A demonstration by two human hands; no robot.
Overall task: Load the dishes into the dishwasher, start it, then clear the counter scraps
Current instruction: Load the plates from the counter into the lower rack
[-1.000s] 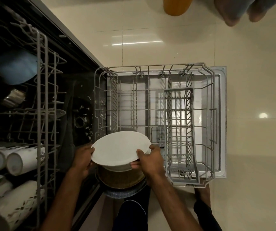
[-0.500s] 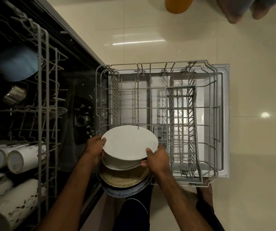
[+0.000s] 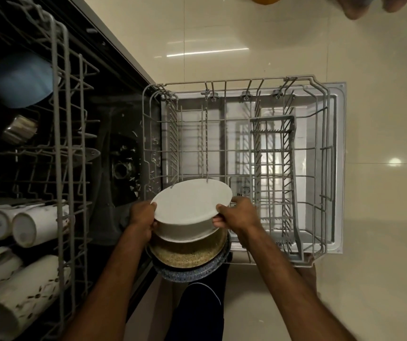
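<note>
Grips the white plate [image 3: 191, 201] at opposite rim edges with left hand [image 3: 142, 215] and right hand [image 3: 238, 215] alike, tilted, far edge meeting the tine rows of the lower rack [image 3: 246, 81] straight ahead.

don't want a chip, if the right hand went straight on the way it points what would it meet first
The right hand grips the white plate, so that leads. Its far edge would probably meet the upright tines of the lower rack first, though depth is hard to judge.
</note>
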